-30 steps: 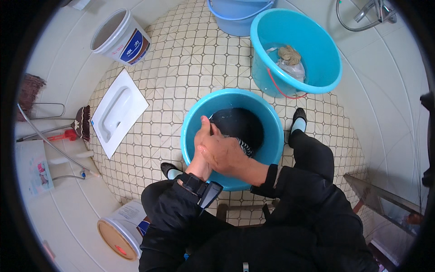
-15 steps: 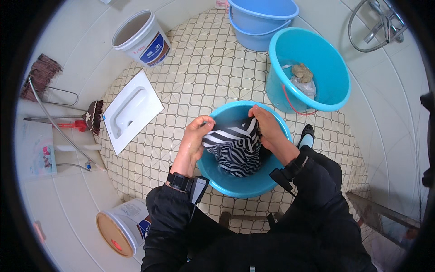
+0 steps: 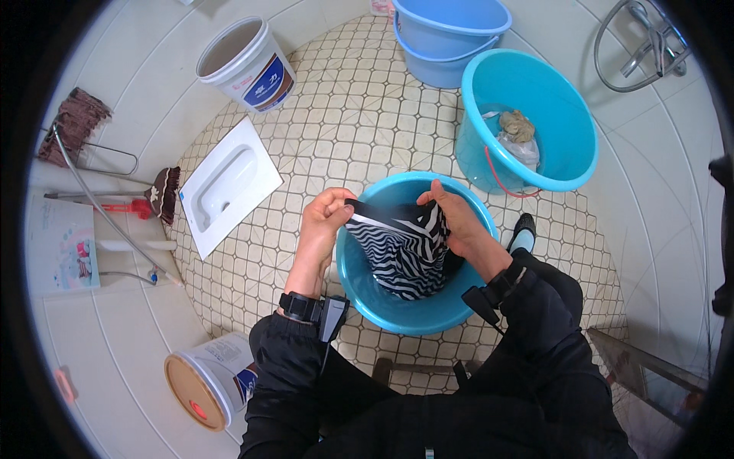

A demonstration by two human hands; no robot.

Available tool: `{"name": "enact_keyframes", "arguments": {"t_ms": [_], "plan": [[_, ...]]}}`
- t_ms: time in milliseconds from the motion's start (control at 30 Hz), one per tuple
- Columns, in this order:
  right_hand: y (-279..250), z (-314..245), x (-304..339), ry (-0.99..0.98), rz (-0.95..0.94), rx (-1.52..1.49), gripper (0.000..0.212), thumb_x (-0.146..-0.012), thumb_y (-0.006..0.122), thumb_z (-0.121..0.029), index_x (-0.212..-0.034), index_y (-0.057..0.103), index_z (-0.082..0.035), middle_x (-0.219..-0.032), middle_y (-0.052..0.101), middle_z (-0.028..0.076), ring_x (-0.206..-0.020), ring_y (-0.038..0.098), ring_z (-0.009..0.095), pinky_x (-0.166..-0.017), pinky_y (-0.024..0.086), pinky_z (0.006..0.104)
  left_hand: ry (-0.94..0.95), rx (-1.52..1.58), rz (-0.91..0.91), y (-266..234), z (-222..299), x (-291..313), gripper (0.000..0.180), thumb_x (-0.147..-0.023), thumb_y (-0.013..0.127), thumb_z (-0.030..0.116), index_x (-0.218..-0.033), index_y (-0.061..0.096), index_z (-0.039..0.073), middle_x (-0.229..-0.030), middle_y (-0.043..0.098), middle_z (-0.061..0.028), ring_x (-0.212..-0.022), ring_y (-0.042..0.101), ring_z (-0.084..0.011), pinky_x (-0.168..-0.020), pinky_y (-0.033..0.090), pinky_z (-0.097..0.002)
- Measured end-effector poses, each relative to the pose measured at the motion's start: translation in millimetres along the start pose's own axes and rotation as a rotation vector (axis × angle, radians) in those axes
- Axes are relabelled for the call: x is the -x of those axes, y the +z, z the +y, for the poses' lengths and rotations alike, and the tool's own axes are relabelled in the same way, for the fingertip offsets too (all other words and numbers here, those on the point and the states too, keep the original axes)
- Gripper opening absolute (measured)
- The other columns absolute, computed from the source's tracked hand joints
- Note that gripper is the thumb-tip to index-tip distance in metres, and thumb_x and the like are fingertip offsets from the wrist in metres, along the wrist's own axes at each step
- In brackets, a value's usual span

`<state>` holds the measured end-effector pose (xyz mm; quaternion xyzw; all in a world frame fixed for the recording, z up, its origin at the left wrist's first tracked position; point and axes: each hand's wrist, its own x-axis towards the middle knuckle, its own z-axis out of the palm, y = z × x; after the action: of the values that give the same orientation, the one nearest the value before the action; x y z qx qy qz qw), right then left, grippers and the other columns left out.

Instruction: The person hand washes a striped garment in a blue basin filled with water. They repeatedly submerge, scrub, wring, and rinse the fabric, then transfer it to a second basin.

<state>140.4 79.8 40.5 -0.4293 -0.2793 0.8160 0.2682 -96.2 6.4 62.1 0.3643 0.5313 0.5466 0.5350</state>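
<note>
A black-and-white striped garment hangs from both hands, its lower part bunched inside a round turquoise basin. My left hand pinches the garment's dark upper edge over the basin's left rim. My right hand grips the other end of that edge above the right side of the basin. Between them the black band is stretched across, with a white stripe under it. Folds hide the garment's full shape, and how much water the basin holds cannot be made out.
A large turquoise bucket with a bundle in it stands ahead right, near blue buckets. Ahead left are a white bucket and a squat toilet. A lidded bucket is at lower left; a low stool lies close below.
The garment's upper edge has been turned and pulled straighter, so its black band now shows between the hands. My left hand has risen slightly; both hands keep their hold.
</note>
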Motion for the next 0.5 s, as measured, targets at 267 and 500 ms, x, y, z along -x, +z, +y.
{"name": "enact_keyframes", "arguments": {"t_ms": [267,500], "plan": [[7,-1,4,-0.261,-0.111,0.451,0.067,-0.079,0.068,-0.057,-0.122,0.054,-0.007,-0.116,0.055,0.005,-0.103,0.054,0.018,-0.090,0.043,0.0323,-0.050,-0.024,-0.006,18,12,5,0.034,-0.081,0.054,-0.011,-0.112,0.058,0.004,-0.088,0.066,-0.0028,-0.077,0.058,-0.0062,-0.069,0.044,-0.0181],[6,24,-5,-0.644,-0.194,0.702,0.058,-0.080,0.069,-0.019,-0.133,0.048,-0.010,-0.105,0.063,0.012,-0.100,0.060,0.021,-0.090,0.045,0.0326,-0.011,0.070,-0.237,41,-11,8,0.039,-0.084,0.057,-0.008,-0.121,0.050,0.005,-0.100,0.067,-0.0087,-0.081,0.060,-0.0101,-0.071,0.048,-0.0218]]}}
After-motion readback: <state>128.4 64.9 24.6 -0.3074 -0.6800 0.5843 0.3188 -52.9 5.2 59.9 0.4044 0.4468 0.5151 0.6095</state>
